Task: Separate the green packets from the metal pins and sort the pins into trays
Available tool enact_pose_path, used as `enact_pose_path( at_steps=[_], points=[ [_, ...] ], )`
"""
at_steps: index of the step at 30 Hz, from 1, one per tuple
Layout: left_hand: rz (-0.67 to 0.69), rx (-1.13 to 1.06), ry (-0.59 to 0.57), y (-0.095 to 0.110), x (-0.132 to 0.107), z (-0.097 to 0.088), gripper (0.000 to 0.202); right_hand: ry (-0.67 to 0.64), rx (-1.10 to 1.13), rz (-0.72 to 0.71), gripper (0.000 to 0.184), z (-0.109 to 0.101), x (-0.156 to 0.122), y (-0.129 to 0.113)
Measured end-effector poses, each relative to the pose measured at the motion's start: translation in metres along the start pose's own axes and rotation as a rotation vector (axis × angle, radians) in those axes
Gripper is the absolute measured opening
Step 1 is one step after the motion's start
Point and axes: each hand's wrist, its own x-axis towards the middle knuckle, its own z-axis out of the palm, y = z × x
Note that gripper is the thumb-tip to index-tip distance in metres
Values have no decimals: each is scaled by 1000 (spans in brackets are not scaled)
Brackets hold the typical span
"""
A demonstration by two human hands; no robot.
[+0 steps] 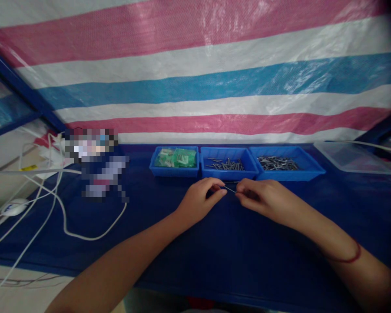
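Note:
Both my hands rest on a dark blue table (215, 243), just in front of three blue trays. My left hand (200, 201) is pinched shut on one end of a thin metal screw (230, 189). My right hand (259, 196) is closed in a pinch at the screw's other end. The left tray (174, 161) holds green and white plastic pieces. Grey metal screws lie in the middle tray (228, 163), and more grey metal screws fill the right tray (285, 163).
White cables (63, 208) and a white device (14, 207) lie at the left of the table. A clear plastic lid (355, 158) sits at the far right. A striped pink, white and blue tarp (195, 74) hangs behind the trays.

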Motion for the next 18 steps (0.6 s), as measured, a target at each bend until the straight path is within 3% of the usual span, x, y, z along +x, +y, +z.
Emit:
enact_pose_path(
  at_steps=[10, 18],
  points=[
    [-117, -184, 40, 6, 2, -4, 20, 64, 204, -9, 15, 8, 3, -13],
    [-102, -216, 66, 9, 0, -4, 16, 62, 317, -48, 21, 18, 8, -14]
  ],
)
